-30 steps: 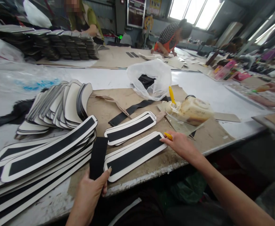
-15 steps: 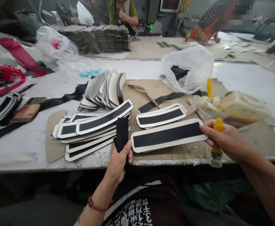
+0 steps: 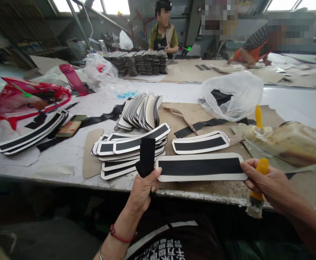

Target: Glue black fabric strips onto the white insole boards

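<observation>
A long white-edged piece with a black strip on it (image 3: pixel 201 167) is held level between both hands near the table's front edge. My left hand (image 3: pixel 144 187) pinches its left end and also grips loose black strips (image 3: pixel 147 155) that stick up. My right hand (image 3: pixel 266 180) pinches the right end between thumb and finger, with a yellow-handled brush (image 3: pixel 262 166) tucked in the same hand, bristles down. Behind the piece lie two similar shorter pieces (image 3: pixel 201 143). To the left is a pile of strip-covered pieces (image 3: pixel 131 146), with a fanned stack of plain ones (image 3: pixel 141 110) behind.
A yellowish glue container (image 3: pixel 301 144) with another yellow handle stands at the right. A clear plastic bag (image 3: pixel 233 95) is behind. At the left are a red bag (image 3: pixel 33 97) and more strip-covered pieces (image 3: pixel 33 133). Two people are at the far table.
The view has tilted up and turned left, showing more of the room. The held piece is now more level, and my left thumb now lies over its left end.
</observation>
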Available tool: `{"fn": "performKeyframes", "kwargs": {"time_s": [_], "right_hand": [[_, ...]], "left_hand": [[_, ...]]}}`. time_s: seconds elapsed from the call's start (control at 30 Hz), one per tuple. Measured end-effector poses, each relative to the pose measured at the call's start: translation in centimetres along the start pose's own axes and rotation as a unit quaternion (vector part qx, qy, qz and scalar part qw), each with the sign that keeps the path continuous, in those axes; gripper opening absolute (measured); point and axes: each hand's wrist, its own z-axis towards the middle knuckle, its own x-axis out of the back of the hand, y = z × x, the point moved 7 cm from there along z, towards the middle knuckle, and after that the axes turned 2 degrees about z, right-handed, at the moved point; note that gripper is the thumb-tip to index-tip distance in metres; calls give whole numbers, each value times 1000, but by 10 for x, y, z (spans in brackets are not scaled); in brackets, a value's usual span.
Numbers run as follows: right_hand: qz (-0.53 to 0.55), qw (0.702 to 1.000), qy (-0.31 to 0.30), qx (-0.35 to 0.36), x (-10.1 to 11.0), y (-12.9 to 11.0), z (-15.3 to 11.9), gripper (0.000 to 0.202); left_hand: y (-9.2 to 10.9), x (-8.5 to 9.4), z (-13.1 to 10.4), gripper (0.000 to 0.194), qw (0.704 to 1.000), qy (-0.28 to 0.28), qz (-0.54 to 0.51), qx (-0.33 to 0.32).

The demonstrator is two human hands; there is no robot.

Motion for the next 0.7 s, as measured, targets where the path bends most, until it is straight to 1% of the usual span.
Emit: {"fn": "performKeyframes", "kwargs": {"time_s": [0.1,0.2,0.27,0.33,0.4,0.5,0.6,0.7], "right_hand": [[49,998,-26,-37,-11,-3,-4,37],[72,997,-28,-26,-17,-11,-6,40],[66,997,-22,-26,-19,-14,-5,40],[63,998,-17,-20,-21,-15,-2,40],[89,996,-22,-6,-24,-18,-1,39],[164,985,-46,5,-31,-24,-1,38],[247,965,-84,-19,-42,-28,-1,37],[289,949,-120,-45,-55,-34,1,36]], "left_hand": [[3,5,-3,35,1000,20,-1,-5],[7,8,-6,36,999,51,1,-16],[12,13,-7,38,995,90,14,-31],[14,15,-6,39,994,105,20,-30],[15,16,-6,39,995,98,16,-17],[15,17,-4,39,997,72,-8,6],[10,21,-2,41,997,50,-42,47],[8,32,0,39,993,53,-73,74]]}}
